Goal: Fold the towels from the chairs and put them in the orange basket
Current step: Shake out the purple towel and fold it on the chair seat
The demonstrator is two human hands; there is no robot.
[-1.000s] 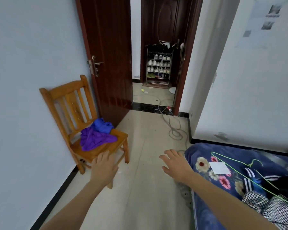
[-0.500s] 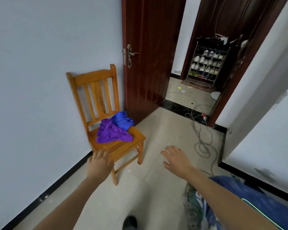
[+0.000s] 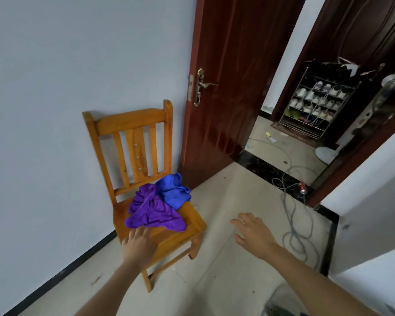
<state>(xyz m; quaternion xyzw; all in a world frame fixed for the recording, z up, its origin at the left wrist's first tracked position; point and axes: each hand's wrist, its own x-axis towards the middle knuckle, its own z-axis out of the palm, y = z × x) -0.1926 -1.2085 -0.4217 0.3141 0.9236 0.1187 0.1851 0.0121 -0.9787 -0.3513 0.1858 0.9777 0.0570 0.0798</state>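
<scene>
Our left hand and right hand hover empty, fingers loose; snatching the purple towel may drag the blue towel off the chair.

You get soft, even light with no hard shadows; only faint shade gathers under the seat of the chair. The red-brown door carries pale vertical streaks of sheen. The space beyond it is dimmer, and the shoe rack there looks soft and short of detail. Your wide lens bends straight lines toward the edges, so the door leans. The lower right corner is smeared, and your left hand and right hand show slight blur.
</scene>
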